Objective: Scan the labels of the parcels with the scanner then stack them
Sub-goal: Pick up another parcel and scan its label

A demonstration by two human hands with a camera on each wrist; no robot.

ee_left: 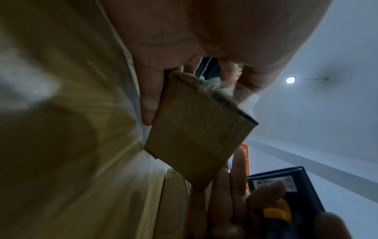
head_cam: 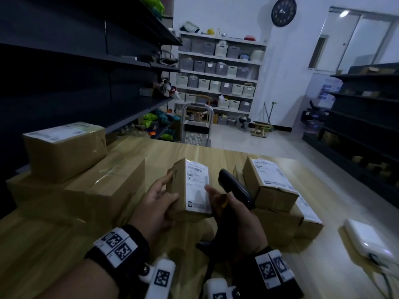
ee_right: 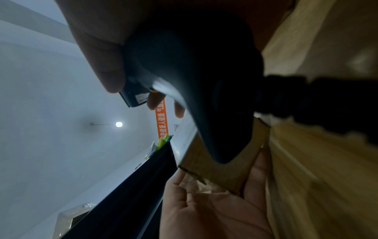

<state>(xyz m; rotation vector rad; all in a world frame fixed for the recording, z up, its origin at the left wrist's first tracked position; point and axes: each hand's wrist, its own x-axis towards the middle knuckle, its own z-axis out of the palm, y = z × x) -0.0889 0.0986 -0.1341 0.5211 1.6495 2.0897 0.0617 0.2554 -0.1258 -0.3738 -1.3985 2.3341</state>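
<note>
Wooden table [head_cam: 151, 154] carries parcels; above it the left hand [head_cam: 155, 203] grips a small parcel [head_cam: 190, 188], label up. Beside it, the right hand [head_cam: 235, 219] curls round the scanner [head_cam: 235, 188], likely about to aim and trigger.

wall clock [head_cam: 283, 11], grey hand cart [head_cam: 196, 126], white power adapter [head_cam: 367, 240] on wooden table [head_cam: 54, 244].

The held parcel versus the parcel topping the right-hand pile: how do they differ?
The held parcel is gripped off the table by the left hand; the pile-top parcel rests on other boxes, untouched. The held one looks narrower. Both are brown cardboard with white labels facing up.
</note>
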